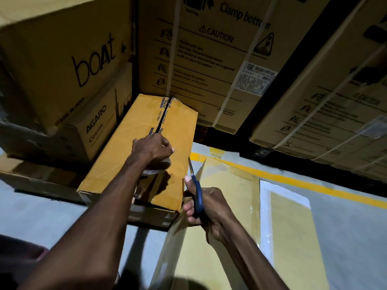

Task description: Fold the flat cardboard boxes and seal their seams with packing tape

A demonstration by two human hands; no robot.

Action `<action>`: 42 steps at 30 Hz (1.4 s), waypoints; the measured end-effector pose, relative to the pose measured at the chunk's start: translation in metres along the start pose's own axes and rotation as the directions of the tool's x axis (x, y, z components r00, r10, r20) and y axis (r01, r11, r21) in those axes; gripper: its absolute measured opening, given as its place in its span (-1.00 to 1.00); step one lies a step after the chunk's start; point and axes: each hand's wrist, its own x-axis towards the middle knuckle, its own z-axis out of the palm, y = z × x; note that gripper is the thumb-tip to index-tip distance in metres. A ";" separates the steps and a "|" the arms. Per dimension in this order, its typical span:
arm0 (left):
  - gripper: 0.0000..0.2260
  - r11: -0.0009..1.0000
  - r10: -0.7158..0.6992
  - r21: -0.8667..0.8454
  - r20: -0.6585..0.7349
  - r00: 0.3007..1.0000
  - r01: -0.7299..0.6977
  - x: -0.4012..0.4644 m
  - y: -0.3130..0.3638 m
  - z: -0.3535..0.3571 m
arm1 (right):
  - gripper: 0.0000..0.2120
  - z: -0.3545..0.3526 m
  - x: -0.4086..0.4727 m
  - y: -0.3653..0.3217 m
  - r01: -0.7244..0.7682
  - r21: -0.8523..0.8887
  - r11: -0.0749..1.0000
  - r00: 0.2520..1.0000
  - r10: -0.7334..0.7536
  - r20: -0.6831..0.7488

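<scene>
Cardboard box: yellow-brown rectangular cardboard box [146,147] lies lengthwise on the grey floor [41,210], its far end against the stacked cartons, so I can run tape along the top seam away from me.
Seam: dark centre seam [165,114] between the top flaps shows unsealed at the far end; nearer me it is hidden under my hand, so I judge the sealing only part done.
Left hand: my left hand [151,149] rests on top of the box, fingers curled round the white roll of packing tape [154,169], holding it down so the strip stays taut.
Right hand: my right hand [202,208] grips the blue-handled scissors [195,185], fingers clamped on the handles, thumb along the shank, blades pointing up beside the box's right edge, ready to cut the tape.
Blades: whether they are parted, I cannot tell.
Next box: flat cardboard sheet with clear tape [240,206] lies just right of the box, under my right wrist, close at hand for folding.
Surroundings: large printed cartons [209,49] stand behind; a yellow floor line [293,181] runs past.
</scene>
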 end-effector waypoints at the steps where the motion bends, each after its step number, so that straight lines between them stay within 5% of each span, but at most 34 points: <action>1: -0.78 1.000 -0.005 -0.018 0.009 1.000 0.005 -0.004 -0.005 -0.003 | -0.57 0.002 -0.005 0.002 0.007 -0.014 1.000 1.000 -0.007 0.009; 4: -0.93 0.996 -0.003 -0.085 0.071 0.997 0.010 -0.019 -0.020 -0.014 | -0.55 0.007 -0.019 0.011 0.050 -0.073 0.996 0.999 -0.052 -0.013; 8: -0.93 0.987 0.019 -0.161 0.069 0.997 -0.007 -0.056 -0.031 -0.038 | -0.65 0.011 -0.044 0.013 0.218 -0.494 0.842 0.962 -0.271 -0.038; 14: -0.84 0.978 -0.047 -0.210 -0.185 0.982 0.008 -0.141 -0.054 -0.073 | -0.51 0.028 -0.091 0.006 0.310 -0.766 0.563 0.924 -0.369 0.103; 18: -0.78 0.932 -0.136 -0.360 -0.456 0.879 -0.042 -0.225 -0.099 -0.088 | -0.60 0.057 -0.119 0.001 0.436 -0.725 0.533 0.896 -0.334 0.293; 22: -0.92 0.924 -0.241 -0.383 -0.585 0.774 -0.002 -0.301 -0.161 -0.107 | -0.62 0.120 -0.132 0.001 0.555 -0.686 0.471 0.823 -0.432 0.369; 29: -0.78 0.922 -0.373 -0.223 -0.737 0.564 0.318 -0.406 -0.239 -0.129 | -0.65 0.263 -0.166 0.038 0.686 -0.727 0.030 0.635 -0.511 0.579; 32: -0.73 0.886 -0.423 -0.205 -0.723 0.545 0.416 -0.433 -0.270 -0.127 | -0.64 0.315 -0.175 0.065 0.735 -0.675 -0.066 0.562 -0.497 0.661; 36: -0.77 0.866 -0.396 -0.169 -0.806 0.439 0.471 -0.452 -0.300 -0.118 | -0.69 0.360 -0.181 0.090 0.766 -0.627 -0.139 0.499 -0.487 0.717; 42: -0.86 0.885 -0.296 -0.058 -0.836 0.462 0.462 -0.454 -0.351 -0.101 | -0.86 0.400 -0.181 0.111 0.783 -0.557 -0.276 0.452 -0.362 0.815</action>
